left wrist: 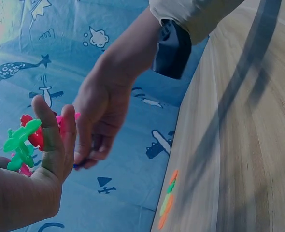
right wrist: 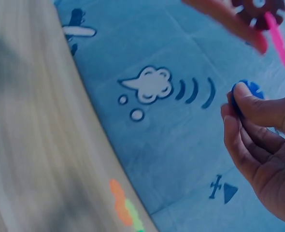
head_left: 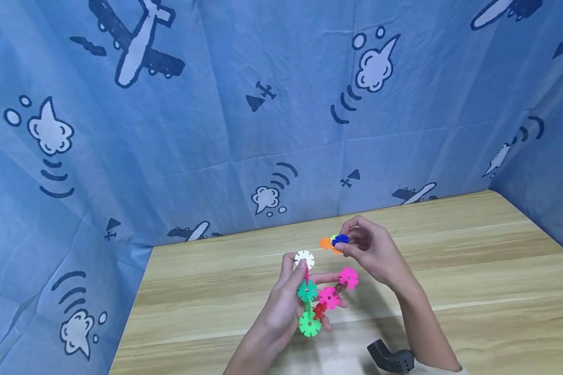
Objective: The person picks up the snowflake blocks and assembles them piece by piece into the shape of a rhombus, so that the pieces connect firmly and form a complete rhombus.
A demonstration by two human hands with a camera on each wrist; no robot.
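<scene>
My left hand (head_left: 278,312) holds a linked chain of notched plastic discs, thumb pressed on its white disc (head_left: 304,259). Down from there run a teal disc (head_left: 307,291) and a bright green disc (head_left: 309,324). A red disc (head_left: 319,311) leads off to pink discs, with a brown one linked between them; the outermost pink disc (head_left: 349,278) is at the right end. Higher and to the right, my right hand (head_left: 377,252) pinches a single blue disc (head_left: 340,240) between thumb and fingers, apart from the chain. In the right wrist view the blue disc (right wrist: 246,94) shows partly behind the thumb.
Loose orange (head_left: 325,243) and green discs lie on the wooden table (head_left: 206,297) near its back edge, partly behind the blue disc. A blue patterned curtain (head_left: 291,130) rises behind and at both sides. A black device (head_left: 390,358) sits at my right wrist.
</scene>
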